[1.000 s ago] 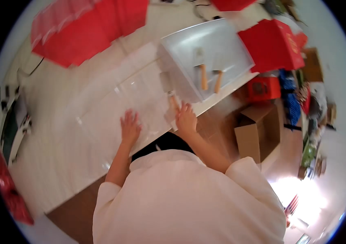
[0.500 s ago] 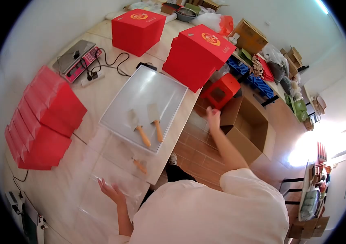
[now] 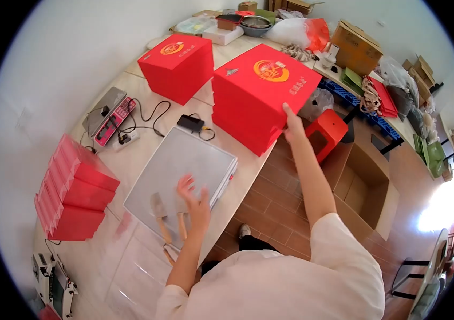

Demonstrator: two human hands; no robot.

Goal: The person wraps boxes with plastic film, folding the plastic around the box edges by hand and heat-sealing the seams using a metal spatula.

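My right hand [image 3: 292, 124] touches the near right side of a stack of red boxes [image 3: 265, 80] with a yellow emblem on top, its thumb at the top box's edge. My left hand [image 3: 196, 202] hovers above a grey metal tray-like surface [image 3: 176, 165], its fingers spread and nothing in them. Beneath and beside that hand lie scrapers with wooden handles [image 3: 163, 226], partly hidden by the forearm. Clear plastic sheets [image 3: 136, 272] lie on the table near my left arm.
Another red box stack [image 3: 178, 66] stands at the back, and plastic-covered red boxes [image 3: 77, 186] at the left. A pink scale [image 3: 113, 121], cables and a black device [image 3: 190, 124] lie between. An open carton [image 3: 363, 181] and red stool [image 3: 327, 133] stand on the floor at right.
My right hand has moved forward to the red box stack. My left hand has lifted from the plastic sheets and moved over the metal surface. The view has shifted toward the back of the table.
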